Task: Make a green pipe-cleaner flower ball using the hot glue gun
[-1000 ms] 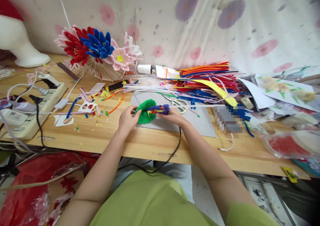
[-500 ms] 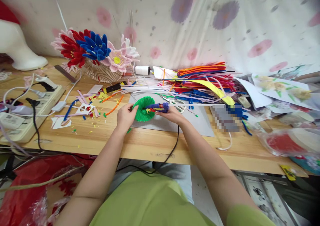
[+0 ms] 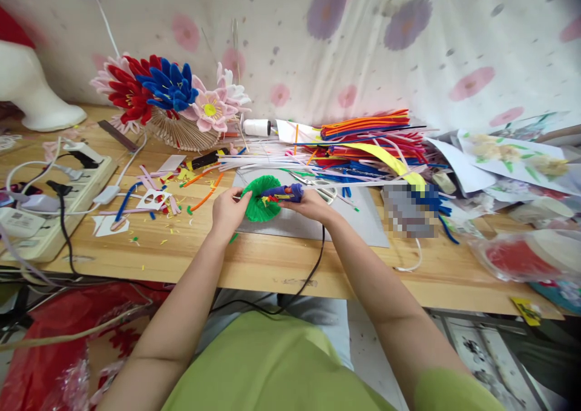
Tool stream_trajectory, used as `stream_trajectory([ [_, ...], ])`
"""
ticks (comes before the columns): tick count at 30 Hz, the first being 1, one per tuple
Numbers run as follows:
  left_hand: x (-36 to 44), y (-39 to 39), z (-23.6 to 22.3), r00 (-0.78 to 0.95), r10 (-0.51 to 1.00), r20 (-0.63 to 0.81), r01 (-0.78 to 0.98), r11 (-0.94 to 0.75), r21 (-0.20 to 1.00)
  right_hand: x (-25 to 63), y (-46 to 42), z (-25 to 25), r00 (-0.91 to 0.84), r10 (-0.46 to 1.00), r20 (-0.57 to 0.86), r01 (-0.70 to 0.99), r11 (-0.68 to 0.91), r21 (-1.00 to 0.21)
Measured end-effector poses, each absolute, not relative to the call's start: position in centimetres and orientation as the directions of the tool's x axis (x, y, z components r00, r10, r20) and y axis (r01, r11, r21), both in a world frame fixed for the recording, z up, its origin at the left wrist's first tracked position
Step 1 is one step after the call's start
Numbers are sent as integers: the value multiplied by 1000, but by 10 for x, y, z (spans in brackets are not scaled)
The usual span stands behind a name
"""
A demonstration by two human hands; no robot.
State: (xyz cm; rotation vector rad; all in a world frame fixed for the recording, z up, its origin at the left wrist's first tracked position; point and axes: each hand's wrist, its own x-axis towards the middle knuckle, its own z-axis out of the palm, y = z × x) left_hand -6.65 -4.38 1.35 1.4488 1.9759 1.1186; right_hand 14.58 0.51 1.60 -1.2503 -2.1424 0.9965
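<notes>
My left hand (image 3: 229, 210) pinches the left rim of a round green pipe-cleaner leaf (image 3: 264, 212), its fingertips partly behind it. The leaf is tilted toward me above a grey board (image 3: 363, 223). In my right hand (image 3: 312, 205) is a blue hot glue gun (image 3: 288, 192), gripped by its handle. Its nozzle points left at the middle of the leaf; whether the tip touches cannot be made out. A long white glue stick (image 3: 358, 184) sticks out of the gun's back, and a black cord (image 3: 318, 259) hangs from it.
Scissors (image 3: 327, 192) lie behind the glue gun. Bundles of coloured pipe cleaners (image 3: 367, 126) are heaped at the back. A fan with pipe-cleaner flowers (image 3: 186, 129) stands back left. A power strip (image 3: 59, 217) with cables is at the left, papers (image 3: 467, 163) at the right.
The green leaf has been tilted to face me more. The glue stick's back end has risen slightly as the glue gun's angle changed. Both hands keep their holds.
</notes>
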Motion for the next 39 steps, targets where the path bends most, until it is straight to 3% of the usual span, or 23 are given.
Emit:
stream_trajectory([
  [13, -63, -47, 21, -268, 956, 121, 716, 113, 689, 145, 14, 44, -604, 784, -146, 707, 441, -553],
  [17, -62, -48, 22, -261, 958, 117, 732, 117, 671, 140, 15, 50, -625, 768, -138, 712, 489, -504],
  [29, -68, -46, 12, -347, 929, 128, 619, 124, 775, 163, 8, 29, -489, 864, -123, 627, 250, -738],
  [39, -66, -49, 4, -289, 944, 163, 671, 78, 737, 154, 10, 20, -508, 858, -78, 608, 293, -737],
])
